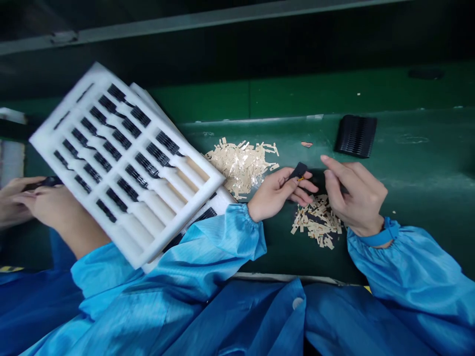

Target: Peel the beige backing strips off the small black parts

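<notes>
My left hand (276, 192) is closed on a small black part (299, 170) with a bit of orange at its edge, pinched between thumb and fingers. Close to its right, my right hand (354, 194) has its fingers curled and drawn together; whatever is in them is too small to make out. Both hands hover over the green work surface (419, 168), just above a small heap of tan paper strips (318, 223). Blue sleeves cover both my arms.
A white foam tray (85, 84), tilted, with rows of black parts sits at the left over a second tray. A larger heap of tan strips (241, 163) lies beside it. A stack of black parts (356, 136) rests at the back right. Another person's hands (29, 200) work at the far left.
</notes>
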The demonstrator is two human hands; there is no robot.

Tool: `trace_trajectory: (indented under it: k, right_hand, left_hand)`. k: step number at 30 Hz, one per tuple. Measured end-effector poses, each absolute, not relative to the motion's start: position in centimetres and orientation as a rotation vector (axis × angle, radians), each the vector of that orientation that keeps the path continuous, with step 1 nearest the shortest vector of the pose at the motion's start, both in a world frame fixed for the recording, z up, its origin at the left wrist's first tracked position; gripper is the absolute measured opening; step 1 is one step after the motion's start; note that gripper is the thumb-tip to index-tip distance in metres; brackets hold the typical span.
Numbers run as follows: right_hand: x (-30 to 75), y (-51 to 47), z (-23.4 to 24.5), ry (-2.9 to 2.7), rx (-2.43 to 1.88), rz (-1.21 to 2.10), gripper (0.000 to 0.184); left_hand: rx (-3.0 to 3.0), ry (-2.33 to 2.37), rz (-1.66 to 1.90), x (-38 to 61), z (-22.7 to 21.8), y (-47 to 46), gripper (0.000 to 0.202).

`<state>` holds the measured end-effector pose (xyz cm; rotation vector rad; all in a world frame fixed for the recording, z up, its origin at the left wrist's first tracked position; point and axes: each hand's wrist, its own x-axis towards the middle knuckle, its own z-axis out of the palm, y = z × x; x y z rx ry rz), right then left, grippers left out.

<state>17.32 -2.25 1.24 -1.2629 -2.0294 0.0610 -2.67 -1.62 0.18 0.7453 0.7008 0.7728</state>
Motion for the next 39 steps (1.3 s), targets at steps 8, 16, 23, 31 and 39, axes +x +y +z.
trace_trajectory:
  k: [8,16,23,31,39]
  right_hand:
    - [16.3,-2.4,1.9,-1.916,-1.242,0.348,0.029]
    - [15.2,-2.6,1.7,-1.868,-1.356,0.473,0.016]
    - [14.6,-2.9,1.7,-1.822,-1.388,0.494,0.007]
    - [13.8,-3.1,1.8,-1.668,-1.523,0.545,0.016]
    - [13.5,-3.3,1.8,-1.641,-1.470,0.496,0.015]
  left_hand:
    - [1.057,0.835,0.829,-2.5,0.1,-2.2,0.031]
    - [1.475,1.081,0.834,-2.6,-0.4,-2.9,0.031]
    - [1.183,1.063,0.888,-1.8,-0.6,-3.2,0.029]
    - [1.030,1.065,0.929,-0.7,-0.4,-4.2,0.023]
    - [0.904,1.007,0.925,-0.3,0.4,-4.3,0.025]
